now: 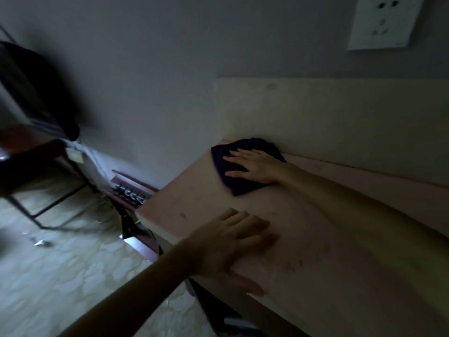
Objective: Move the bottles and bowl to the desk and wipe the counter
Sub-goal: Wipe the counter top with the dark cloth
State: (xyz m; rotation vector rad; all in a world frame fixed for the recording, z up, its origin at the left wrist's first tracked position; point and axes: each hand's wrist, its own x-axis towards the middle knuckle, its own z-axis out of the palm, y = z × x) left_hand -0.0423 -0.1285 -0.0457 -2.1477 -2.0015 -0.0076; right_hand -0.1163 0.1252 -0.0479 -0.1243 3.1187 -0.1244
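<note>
A dim room seen from above, looking down at two bare arms reaching over a pale counter. The right hand lies flat and open, fingers spread, pressing down on a dark purple cloth. The cloth sits at the far left corner of the counter, its back edge touching the cream panel that rises along the wall behind the counter. The left hand rests open, palm down, on the near left edge of the counter, with the thumb hanging down over the front face; it holds nothing. The two hands are well apart, with bare counter between them. Small dark specks and faint smears show on the surface near the left hand.

On the grey wall above the panel, at the top right, is a white wall socket. To the left of the counter and lower down, a power strip lies by the foot of the wall. Further left stands a dark wooden desk on thin metal legs, with a blurred black object on top that cannot be made out. The floor is pale with a mottled pattern. No bottles or bowl are in view
</note>
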